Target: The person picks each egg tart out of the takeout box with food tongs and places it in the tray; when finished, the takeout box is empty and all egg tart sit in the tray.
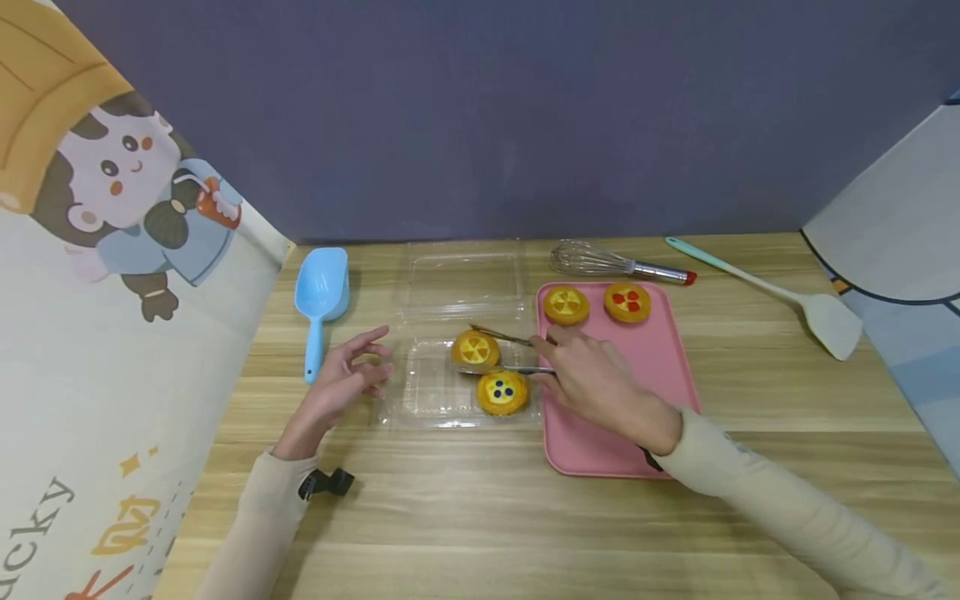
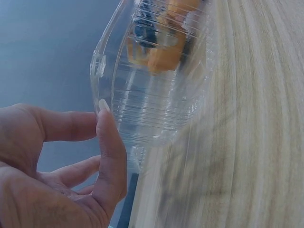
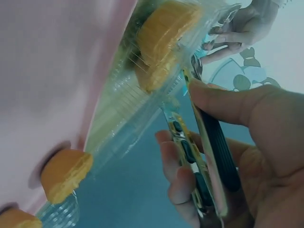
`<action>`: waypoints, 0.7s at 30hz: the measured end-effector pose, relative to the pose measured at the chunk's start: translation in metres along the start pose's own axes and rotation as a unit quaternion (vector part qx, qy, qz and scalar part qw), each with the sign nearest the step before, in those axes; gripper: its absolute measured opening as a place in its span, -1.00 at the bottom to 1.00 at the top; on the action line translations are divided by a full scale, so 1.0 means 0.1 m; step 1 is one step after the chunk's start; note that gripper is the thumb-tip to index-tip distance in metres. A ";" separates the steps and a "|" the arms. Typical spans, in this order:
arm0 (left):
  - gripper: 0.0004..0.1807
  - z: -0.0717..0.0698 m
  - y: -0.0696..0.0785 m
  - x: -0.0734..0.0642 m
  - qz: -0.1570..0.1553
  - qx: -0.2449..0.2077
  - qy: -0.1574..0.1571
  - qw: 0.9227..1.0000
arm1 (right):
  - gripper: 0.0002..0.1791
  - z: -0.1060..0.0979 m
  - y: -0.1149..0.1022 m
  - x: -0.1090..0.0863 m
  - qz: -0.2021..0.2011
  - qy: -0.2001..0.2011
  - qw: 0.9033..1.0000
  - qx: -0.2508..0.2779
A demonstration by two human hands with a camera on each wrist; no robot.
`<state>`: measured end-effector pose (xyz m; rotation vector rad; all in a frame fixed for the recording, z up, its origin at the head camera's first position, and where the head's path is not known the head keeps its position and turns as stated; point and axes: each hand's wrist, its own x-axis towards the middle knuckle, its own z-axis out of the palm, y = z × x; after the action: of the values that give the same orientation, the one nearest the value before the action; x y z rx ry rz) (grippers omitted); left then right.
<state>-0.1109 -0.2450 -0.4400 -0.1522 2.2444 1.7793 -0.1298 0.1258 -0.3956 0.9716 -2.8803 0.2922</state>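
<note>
My right hand (image 1: 592,379) grips metal tongs (image 3: 209,156) with dark grip inserts, thumb on one arm and fingers round the other. In the head view the tong tips lie either side of an egg tart with orange wedges (image 1: 475,348). A tart with blueberry dots (image 1: 502,392) sits right below it. Both are in the base of a clear hinged plastic box (image 1: 435,400), its lid (image 1: 465,279) laid back behind. My left hand (image 1: 348,375) hovers at the box's left edge, fingers loosely bent and spread from the thumb; its fingertips (image 2: 111,137) overlap the rim in the left wrist view.
On the right, a pink tray (image 1: 622,450) carries another orange-wedge tart (image 1: 566,305) and a red-topped tart (image 1: 627,302). Behind it lies a whisk (image 1: 592,260); a spatula (image 1: 828,325) is further right. A blue scoop (image 1: 322,292) rests at the left, near the wall.
</note>
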 end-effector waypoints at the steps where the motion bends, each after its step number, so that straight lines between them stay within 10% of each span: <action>1: -0.24 0.00 0.00 0.00 -0.001 -0.001 -0.001 1.000 | -0.47 0.02 0.00 0.00 -0.003 0.004 1.000 0.000; 21: -0.23 0.00 -0.01 0.02 -0.001 -0.003 0.001 1.000 | -0.37 0.15 -0.06 0.10 -0.009 -0.034 0.998 0.060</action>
<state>-0.1123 -0.2450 -0.4414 -0.1566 2.2401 1.7849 -0.1339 0.1120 -0.4080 1.0447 -2.9435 0.4450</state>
